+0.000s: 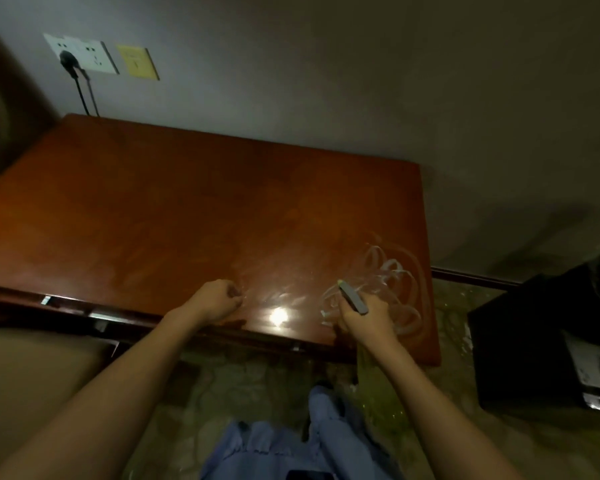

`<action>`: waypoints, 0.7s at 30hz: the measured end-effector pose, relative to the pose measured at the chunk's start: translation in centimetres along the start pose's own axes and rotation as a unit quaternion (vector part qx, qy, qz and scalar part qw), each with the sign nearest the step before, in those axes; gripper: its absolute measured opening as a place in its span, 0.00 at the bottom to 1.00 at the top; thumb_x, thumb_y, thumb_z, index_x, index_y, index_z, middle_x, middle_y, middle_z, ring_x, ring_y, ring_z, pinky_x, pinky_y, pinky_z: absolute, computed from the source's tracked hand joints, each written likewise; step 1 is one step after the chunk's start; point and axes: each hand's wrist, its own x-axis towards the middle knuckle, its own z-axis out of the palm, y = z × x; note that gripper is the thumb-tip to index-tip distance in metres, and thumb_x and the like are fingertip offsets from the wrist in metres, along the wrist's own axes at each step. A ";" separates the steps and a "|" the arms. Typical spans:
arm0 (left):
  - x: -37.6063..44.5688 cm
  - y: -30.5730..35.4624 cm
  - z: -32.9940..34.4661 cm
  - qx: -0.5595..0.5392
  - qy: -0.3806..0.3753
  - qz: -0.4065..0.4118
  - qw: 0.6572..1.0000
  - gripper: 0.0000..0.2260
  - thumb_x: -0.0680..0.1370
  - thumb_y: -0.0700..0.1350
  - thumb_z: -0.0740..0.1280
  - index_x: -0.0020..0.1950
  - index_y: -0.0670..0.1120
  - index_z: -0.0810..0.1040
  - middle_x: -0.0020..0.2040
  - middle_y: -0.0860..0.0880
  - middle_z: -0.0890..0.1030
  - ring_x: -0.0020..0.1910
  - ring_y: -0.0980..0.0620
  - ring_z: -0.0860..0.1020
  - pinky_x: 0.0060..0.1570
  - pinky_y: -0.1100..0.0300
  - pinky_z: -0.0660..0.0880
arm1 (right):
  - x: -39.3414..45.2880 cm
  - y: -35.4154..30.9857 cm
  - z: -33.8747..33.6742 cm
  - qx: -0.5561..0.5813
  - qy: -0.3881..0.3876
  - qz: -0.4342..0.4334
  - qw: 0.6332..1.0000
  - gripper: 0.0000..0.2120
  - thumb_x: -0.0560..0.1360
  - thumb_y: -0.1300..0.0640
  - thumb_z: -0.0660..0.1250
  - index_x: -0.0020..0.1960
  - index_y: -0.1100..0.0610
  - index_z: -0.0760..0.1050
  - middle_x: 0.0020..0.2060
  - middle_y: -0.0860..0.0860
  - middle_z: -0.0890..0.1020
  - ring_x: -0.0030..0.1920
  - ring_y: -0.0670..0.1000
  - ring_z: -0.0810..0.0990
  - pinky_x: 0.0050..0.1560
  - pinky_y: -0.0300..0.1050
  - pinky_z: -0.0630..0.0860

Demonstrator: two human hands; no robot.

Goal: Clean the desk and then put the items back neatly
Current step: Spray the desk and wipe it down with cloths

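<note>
Hands: both over the near edge of the tabletop [194, 202], forearms reaching in from below.
Left hand [217, 298]: fingers curled into a loose fist, knuckles down near the wood; whether it pinches something small is too dim to tell.
Right hand [362, 315]: wrapped round a grey marker [352, 297] with a pale yellow-green tip, tip pointing away and to the left, held up like a pen ready to be set down.
Clear tubing [392, 282]: a loose tangle of see-through loops lying on the right end of the tabletop, just under and beyond the right hand; contact between them cannot be made out.
Why so: my guess is the wiping is done, since the wood shows streaky smears and a lamp glare near the front edge, and items are now going back.
Wall: a socket plate [80, 53] with a black plug [68, 60] and cords dropping behind the tabletop, a yellow plate [137, 62] beside it.
Hard to see: a black box [541, 341] at right is cut off by the frame; its contents are murky. A tan seat [25, 368] sits lower left.
</note>
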 end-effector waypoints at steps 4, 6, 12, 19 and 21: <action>-2.0 -1.4 1.6 -0.006 -0.018 0.024 1.000 0.14 0.81 0.45 0.60 0.65 0.43 0.72 0.62 0.44 0.74 0.55 0.50 0.73 0.50 0.60 0.68 | -3.1 0.6 1.3 0.044 0.058 -0.046 0.996 0.14 0.78 0.58 0.64 0.34 0.56 0.70 0.27 0.50 0.71 0.26 0.46 0.68 0.23 0.30 0.64; -2.8 -1.7 2.0 -0.007 -0.021 0.029 0.999 0.14 0.81 0.44 0.60 0.65 0.42 0.72 0.63 0.44 0.74 0.56 0.49 0.73 0.51 0.61 0.69 | -4.2 1.0 2.9 0.042 0.009 -0.026 0.999 0.13 0.78 0.56 0.64 0.36 0.58 0.71 0.27 0.50 0.71 0.26 0.47 0.67 0.23 0.31 0.62; -4.0 -2.5 2.0 -0.021 -0.018 0.039 0.999 0.14 0.81 0.44 0.60 0.65 0.41 0.72 0.63 0.43 0.75 0.52 0.51 0.73 0.49 0.61 0.70 | -6.4 3.0 6.2 -0.020 -0.081 0.039 0.996 0.14 0.77 0.49 0.64 0.36 0.56 0.71 0.31 0.52 0.74 0.29 0.51 0.72 0.30 0.42 0.67; -4.2 -1.2 2.3 -0.005 -0.016 0.053 0.998 0.14 0.81 0.43 0.59 0.66 0.41 0.72 0.64 0.42 0.74 0.60 0.47 0.74 0.53 0.60 0.70 | -8.5 3.3 4.0 -0.004 0.014 -0.012 1.000 0.13 0.78 0.54 0.64 0.35 0.52 0.69 0.30 0.48 0.73 0.29 0.44 0.70 0.27 0.32 0.65; -4.2 -0.2 2.5 0.005 -0.017 0.066 0.998 0.14 0.82 0.44 0.59 0.66 0.41 0.72 0.64 0.43 0.74 0.59 0.48 0.74 0.52 0.60 0.70 | -8.5 3.8 3.6 0.030 0.060 -0.006 0.998 0.11 0.78 0.56 0.64 0.37 0.56 0.72 0.29 0.48 0.73 0.28 0.44 0.71 0.26 0.30 0.66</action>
